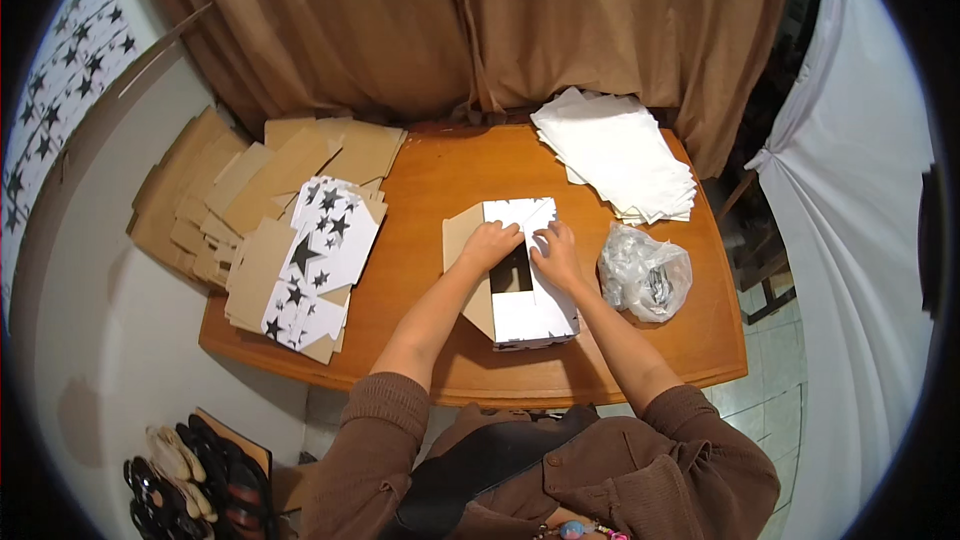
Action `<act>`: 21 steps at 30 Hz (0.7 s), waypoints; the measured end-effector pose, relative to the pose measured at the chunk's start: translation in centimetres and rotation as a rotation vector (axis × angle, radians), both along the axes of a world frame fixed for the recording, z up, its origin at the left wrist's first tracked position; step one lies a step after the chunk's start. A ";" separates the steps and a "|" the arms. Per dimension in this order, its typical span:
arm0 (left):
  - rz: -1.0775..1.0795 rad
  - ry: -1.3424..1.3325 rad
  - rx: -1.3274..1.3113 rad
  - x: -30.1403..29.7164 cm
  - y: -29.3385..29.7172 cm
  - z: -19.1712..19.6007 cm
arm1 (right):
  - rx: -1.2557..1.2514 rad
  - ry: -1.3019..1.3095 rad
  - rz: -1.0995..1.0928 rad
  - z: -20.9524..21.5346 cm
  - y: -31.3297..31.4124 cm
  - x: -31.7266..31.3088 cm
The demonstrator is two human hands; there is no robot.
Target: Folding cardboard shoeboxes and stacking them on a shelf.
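A cardboard box (pixel 513 318) stands in front of me on the table, with white outer faces, dark stars along its near side and a dark gap in its top. One brown flap (pixel 466 250) sticks out to its left. My left hand (pixel 491 244) is closed at the far part of the top, its fingertips on the white flap edge. Just right of it, my right hand (pixel 556 257) has its bent fingers on the right white flap (pixel 550 298), beside the gap. The undersides of both hands' fingers are partly hidden.
On the left of the wooden table (pixel 430 175) lie flattened brown cardboard pieces (pixel 240 190) and a white star-printed sheet (pixel 312 260). White paper sheets (pixel 615 152) lie at the far right, above a clear plastic bag (pixel 645 273). Brown curtains (pixel 330 30) hang behind; shoes (pixel 195 475) stand lower left.
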State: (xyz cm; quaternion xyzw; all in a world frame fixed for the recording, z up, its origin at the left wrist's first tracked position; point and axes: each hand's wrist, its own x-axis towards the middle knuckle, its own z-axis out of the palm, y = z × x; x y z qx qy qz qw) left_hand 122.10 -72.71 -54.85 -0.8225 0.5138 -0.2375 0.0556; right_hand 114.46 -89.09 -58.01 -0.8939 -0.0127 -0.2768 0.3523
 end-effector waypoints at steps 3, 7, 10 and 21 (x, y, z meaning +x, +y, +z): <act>-0.049 -0.018 0.015 -0.4 -0.5 0.1 | -0.014 0.043 -0.006 -0.3 0.0 -1.3; 0.027 0.039 0.028 -0.7 0.3 -0.2 | 0.002 0.102 0.049 0.2 0.5 -1.0; 0.089 0.145 -0.005 -1.1 0.4 0.1 | -0.042 0.128 0.034 0.2 0.6 -1.1; 0.957 0.821 -0.626 -5.0 6.1 6.1 | -0.148 0.231 -0.027 1.4 1.2 -2.1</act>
